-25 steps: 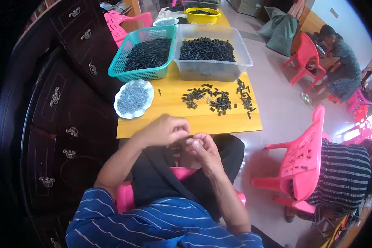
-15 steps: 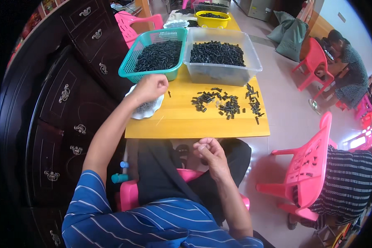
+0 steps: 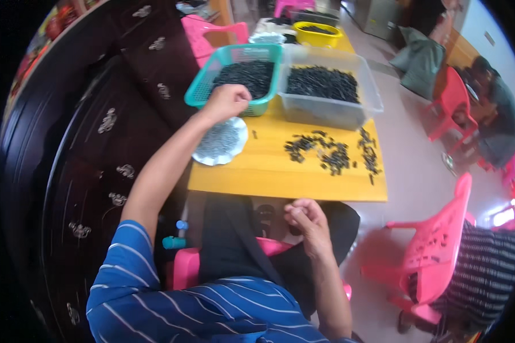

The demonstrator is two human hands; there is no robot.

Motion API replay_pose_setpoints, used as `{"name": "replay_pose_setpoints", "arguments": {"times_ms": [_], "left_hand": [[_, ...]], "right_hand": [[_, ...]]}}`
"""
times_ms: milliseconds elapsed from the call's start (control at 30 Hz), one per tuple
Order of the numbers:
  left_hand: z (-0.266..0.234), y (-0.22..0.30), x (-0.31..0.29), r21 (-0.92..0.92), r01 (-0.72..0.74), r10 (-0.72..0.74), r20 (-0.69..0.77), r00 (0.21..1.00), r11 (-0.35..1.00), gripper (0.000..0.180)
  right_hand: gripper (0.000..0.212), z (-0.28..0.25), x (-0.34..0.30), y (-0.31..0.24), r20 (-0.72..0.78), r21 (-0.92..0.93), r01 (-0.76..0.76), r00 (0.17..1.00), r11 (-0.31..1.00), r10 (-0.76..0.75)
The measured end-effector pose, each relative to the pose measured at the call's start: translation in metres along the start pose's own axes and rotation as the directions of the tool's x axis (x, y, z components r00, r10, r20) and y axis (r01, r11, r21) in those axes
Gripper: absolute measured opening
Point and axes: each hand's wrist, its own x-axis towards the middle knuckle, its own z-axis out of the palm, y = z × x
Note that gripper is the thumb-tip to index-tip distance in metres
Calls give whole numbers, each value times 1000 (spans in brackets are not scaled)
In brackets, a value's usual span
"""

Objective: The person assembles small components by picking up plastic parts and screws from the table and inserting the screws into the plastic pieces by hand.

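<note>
My left hand is closed over the front rim of the green basket, which is full of small black tubular pieces. Whatever its fingers hold, if anything, is hidden. Below that hand lies a white scalloped plate with many small grey metal bits. My right hand is over my lap, just off the table's front edge, fingers curled in a pinch; I cannot make out anything in it. Loose black pieces are scattered on the yellow table, right of centre.
A clear plastic bin of black pieces stands beside the basket, a yellow tub farther back. Dark drawers line the left. To the right are pink chairs, a seated person and grey-green sacks.
My left hand has moved up from beside the plate to the basket's rim, uncovering more of the plate. The whole view has shifted, and my right hand stays over my lap.
</note>
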Motion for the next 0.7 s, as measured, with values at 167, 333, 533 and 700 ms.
{"name": "replay_pose_setpoints", "arguments": {"times_ms": [167, 333, 533, 700], "left_hand": [[-5, -2, 25, 87, 52, -45, -75, 996, 995, 12], [-16, -35, 46, 92, 86, -73, -136, 988, 992, 31], [12, -4, 29, -33, 110, -110, -17, 994, 993, 28], [52, 30, -28, -39, -152, 157, 240, 958, 988, 19]], "right_hand": [[12, -8, -2, 4, 33, 32, 7, 999, 999, -8], [12, 4, -2, 0, 16, 9, -18, 1000, 1000, 18], [9, -3, -1, -1, 9, 21, 0, 1000, 1000, 0], [10, 2, 1, 0, 37, 55, -21, 999, 998, 19]]}}
